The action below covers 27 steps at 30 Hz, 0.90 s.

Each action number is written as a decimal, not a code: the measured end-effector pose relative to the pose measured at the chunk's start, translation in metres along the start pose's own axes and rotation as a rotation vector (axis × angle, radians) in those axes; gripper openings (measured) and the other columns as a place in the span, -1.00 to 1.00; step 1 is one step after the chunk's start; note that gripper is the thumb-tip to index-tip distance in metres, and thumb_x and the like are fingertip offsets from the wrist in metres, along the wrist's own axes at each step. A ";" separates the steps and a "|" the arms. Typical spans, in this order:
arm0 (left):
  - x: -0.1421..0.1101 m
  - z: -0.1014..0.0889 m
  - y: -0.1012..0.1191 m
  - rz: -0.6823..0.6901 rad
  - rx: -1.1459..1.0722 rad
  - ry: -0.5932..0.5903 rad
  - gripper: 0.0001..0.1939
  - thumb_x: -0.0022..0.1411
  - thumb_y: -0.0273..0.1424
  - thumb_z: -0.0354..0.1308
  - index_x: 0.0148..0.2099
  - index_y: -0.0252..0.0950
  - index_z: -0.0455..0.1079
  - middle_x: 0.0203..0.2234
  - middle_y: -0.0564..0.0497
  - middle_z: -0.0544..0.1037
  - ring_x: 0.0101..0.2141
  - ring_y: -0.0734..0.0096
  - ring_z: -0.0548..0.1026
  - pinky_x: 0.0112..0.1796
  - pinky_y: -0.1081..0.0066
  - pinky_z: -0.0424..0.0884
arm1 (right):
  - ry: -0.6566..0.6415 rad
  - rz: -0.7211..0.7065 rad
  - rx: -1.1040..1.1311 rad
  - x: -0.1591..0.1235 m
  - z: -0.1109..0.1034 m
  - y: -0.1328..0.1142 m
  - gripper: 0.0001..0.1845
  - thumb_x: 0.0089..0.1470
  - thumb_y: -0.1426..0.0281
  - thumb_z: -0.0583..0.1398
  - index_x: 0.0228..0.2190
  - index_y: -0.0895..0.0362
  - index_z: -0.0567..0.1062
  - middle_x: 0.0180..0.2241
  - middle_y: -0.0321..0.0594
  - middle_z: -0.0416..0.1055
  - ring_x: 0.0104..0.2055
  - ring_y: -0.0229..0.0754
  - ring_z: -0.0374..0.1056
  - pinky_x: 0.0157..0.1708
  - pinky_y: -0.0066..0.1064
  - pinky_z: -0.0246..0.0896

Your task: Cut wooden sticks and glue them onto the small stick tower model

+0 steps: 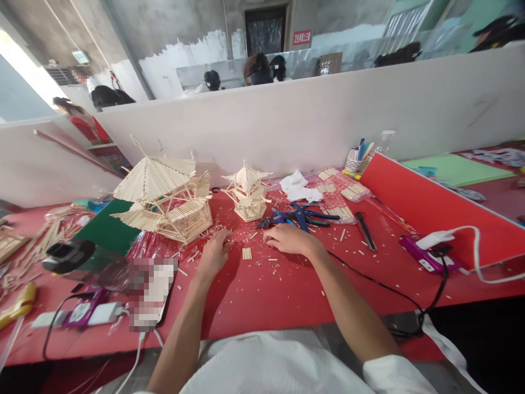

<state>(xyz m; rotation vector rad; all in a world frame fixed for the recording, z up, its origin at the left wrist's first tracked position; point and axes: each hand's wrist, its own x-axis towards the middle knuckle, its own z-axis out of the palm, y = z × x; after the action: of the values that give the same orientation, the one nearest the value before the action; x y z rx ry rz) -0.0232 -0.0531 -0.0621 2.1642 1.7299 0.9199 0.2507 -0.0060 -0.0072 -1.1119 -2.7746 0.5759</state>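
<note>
My left hand rests low over the red table, its fingers loosely bent and apart, with nothing visible in them. It is just right of the larger stick-built pavilion model, which has a tiered roof. My right hand lies palm down, fingers stretched to the left, by the blue-handled pliers. Between and slightly in front of both hands is a small panel of joined wooden sticks. Behind them stands a smaller pavilion model, upright. Short stick offcuts lie scattered around.
At left are a dark-lidded bottle, a phone and a power strip. A black-handled tool, a crumpled white tissue, bagged sticks and a purple power strip with cables lie right. A white partition runs behind.
</note>
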 end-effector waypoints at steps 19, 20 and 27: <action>0.000 -0.004 0.007 -0.104 0.111 0.012 -0.65 0.20 -0.58 -0.01 -0.06 -0.19 0.47 -0.09 -0.04 0.62 -0.09 0.24 0.57 -0.10 0.35 0.44 | -0.184 0.003 -0.112 0.003 0.008 -0.010 -0.87 0.15 0.34 0.23 -0.29 0.10 0.57 -0.29 -0.18 0.58 -0.25 -0.13 0.46 -0.38 -0.43 0.05; 0.000 -0.006 0.007 -0.134 0.131 0.029 -0.63 0.20 -0.59 -0.01 -0.05 -0.19 0.47 -0.07 -0.04 0.61 -0.08 0.23 0.57 -0.11 0.35 0.44 | -0.131 -0.008 -0.120 0.003 0.009 -0.012 -0.85 0.18 0.33 0.21 -0.24 0.10 0.56 -0.25 -0.17 0.58 -0.22 -0.12 0.47 -0.35 -0.43 0.07; -0.003 -0.013 0.000 -0.203 0.250 0.111 -0.57 0.13 -0.66 0.01 -0.02 -0.20 0.46 -0.12 -0.11 0.62 -0.15 0.18 0.58 -0.22 0.35 0.45 | 0.169 0.000 -0.222 0.022 0.031 -0.021 -0.69 0.32 0.51 0.02 -0.05 0.10 0.51 -0.05 -0.07 0.45 -0.08 -0.11 0.45 -0.22 -0.42 0.18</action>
<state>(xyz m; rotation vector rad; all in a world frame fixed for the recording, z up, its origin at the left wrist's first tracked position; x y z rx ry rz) -0.0316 -0.0589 -0.0531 2.0621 2.1753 0.8227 0.2144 -0.0145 -0.0288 -1.1419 -2.7390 0.1661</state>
